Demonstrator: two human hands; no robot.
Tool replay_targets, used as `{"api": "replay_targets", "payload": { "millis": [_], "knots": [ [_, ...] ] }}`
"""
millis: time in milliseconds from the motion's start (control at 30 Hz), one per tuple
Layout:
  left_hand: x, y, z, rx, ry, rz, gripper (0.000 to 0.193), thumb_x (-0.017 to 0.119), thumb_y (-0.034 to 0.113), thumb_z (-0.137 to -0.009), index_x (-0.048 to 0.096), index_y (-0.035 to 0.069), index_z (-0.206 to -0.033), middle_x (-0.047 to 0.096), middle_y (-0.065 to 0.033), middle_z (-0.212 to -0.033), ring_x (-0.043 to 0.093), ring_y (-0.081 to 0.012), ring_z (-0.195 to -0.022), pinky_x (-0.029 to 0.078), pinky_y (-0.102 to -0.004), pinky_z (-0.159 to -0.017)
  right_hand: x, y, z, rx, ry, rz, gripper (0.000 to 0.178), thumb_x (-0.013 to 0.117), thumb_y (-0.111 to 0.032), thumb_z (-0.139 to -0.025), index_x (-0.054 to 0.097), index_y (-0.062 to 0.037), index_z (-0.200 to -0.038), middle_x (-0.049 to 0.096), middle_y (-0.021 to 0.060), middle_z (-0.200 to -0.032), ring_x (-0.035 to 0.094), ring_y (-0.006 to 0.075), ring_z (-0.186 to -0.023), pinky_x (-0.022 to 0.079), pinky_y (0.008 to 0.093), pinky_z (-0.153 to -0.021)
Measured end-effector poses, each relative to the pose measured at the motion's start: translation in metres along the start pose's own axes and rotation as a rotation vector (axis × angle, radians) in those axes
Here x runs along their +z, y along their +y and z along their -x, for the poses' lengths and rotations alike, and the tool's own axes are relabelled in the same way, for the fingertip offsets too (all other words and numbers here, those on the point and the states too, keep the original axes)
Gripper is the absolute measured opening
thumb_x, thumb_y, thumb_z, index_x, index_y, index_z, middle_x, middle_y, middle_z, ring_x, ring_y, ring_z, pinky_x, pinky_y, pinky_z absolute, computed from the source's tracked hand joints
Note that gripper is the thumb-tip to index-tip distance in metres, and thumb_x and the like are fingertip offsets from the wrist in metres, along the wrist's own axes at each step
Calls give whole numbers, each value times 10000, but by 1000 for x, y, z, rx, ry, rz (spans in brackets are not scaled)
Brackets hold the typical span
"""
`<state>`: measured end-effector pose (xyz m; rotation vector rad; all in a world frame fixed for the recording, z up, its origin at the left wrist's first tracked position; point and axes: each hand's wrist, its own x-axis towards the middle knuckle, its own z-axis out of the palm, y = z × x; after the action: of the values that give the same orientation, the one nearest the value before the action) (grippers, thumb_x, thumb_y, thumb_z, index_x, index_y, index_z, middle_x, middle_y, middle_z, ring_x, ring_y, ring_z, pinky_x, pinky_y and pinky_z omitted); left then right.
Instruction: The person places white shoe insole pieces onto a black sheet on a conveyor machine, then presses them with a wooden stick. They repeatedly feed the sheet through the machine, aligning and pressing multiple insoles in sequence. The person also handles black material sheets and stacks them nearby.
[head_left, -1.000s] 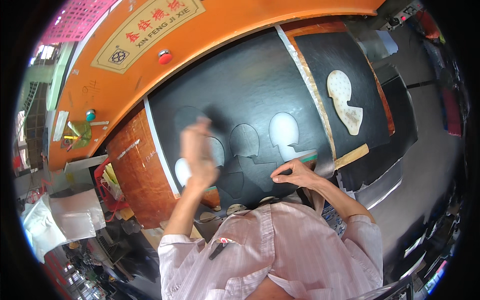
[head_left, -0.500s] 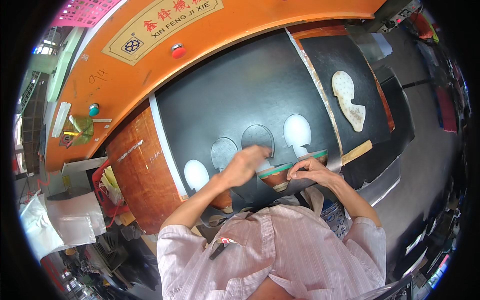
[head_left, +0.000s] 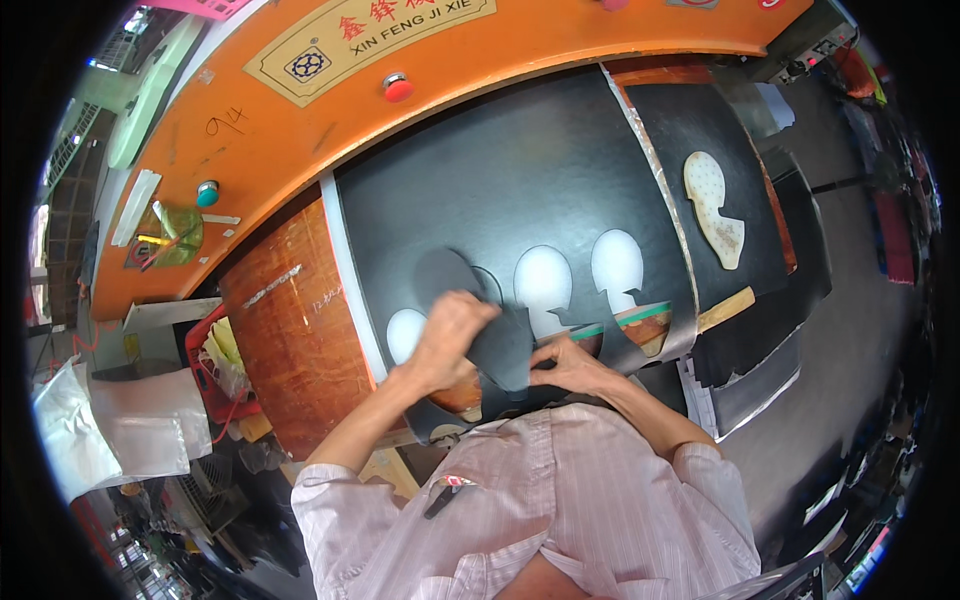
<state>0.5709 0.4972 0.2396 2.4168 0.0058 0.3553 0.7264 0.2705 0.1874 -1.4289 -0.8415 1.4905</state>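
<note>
Your left hand (head_left: 455, 335) is closed over the middle of a dark sole-shaped piece (head_left: 441, 272), its rounded end raised at a slant over the black sheet (head_left: 500, 170). Your right hand (head_left: 572, 366) is bent with thumb and forefinger close together at the piece's narrower end; you can't tell from here whether they grip it. The two hands are apart, with the lower part of the piece between them.

Ahead of you, the orange panel (head_left: 330, 130) carries a cream label plate (head_left: 365, 45) with red characters, dark lettering and a round dark-blue emblem, and black handwriting farther left. Pale marks run across the brown board (head_left: 290, 330), too faint to make out fully.

To your left, the sheet is bordered by a white strip (head_left: 350, 270); to your right, by a worn pale strip (head_left: 650, 160). Its near edge, close to your shirt (head_left: 560, 480), is broken by cut-outs, with white showing through the rounded ones. Your widest room is forward, where uncut sheet runs to the panel. Beyond the right strip lie a speckled cream template (head_left: 708, 195) and a wooden bar (head_left: 726, 311).
</note>
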Motion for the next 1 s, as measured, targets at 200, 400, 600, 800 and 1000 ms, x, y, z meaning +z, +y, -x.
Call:
{"api": "replay_targets", "payload": {
  "millis": [200, 400, 600, 800, 1000],
  "knots": [
    [35, -13, 21, 128, -270, 11, 585, 773, 134, -718, 600, 11, -1263, 587, -167, -1171, 560, -360, -1201, 412, -515, -1131, 0, 22, -9, 147, -6, -446, 187, 751, -6, -927, 777, 45, -1105, 774, 36, -1018, 672, 72, -903, 551, 244, -835],
    [17, -9, 12, -411, 59, 470, 280, 625, 223, -1001, 605, 3, -1172, 636, -90, -1014, 628, -293, -1065, 474, -463, -1061, -10, 16, 6, 83, -117, -546, 156, 708, -116, -992, 742, 9, -1080, 734, 83, -1166, 676, 131, -1062, 520, 309, -996],
    [-122, -18, 17, -583, 1056, 925, 341, 513, 334, -1118, 623, 21, -1196, 603, -14, -917, 620, -144, -905, 567, -368, -859, -2, 14, 20, -126, -28, -33, 213, 755, -192, -962, 742, -6, -1064, 745, 87, -1136, 709, 178, -985, 532, 324, -933],
    [-145, 46, 49, -675, 1281, 488, 292, 608, 268, -1077, 626, 25, -1239, 687, -33, -952, 689, -159, -923, 564, -343, -717, -16, -46, 13, -339, 248, 446, 378, 793, -117, -884, 666, 39, -1204, 666, 173, -1259, 704, 277, -1068, 582, 364, -893],
    [-41, 89, 35, -754, 1299, 1195, 312, 542, 271, -1092, 613, -25, -1160, 652, -80, -905, 669, -226, -923, 525, -403, -938, 23, -89, -79, -361, -39, 63, 854, 828, -343, -897, 404, 41, -1531, 589, 190, -1400, 615, 281, -1245, 500, 381, -1049]
  ]
}}
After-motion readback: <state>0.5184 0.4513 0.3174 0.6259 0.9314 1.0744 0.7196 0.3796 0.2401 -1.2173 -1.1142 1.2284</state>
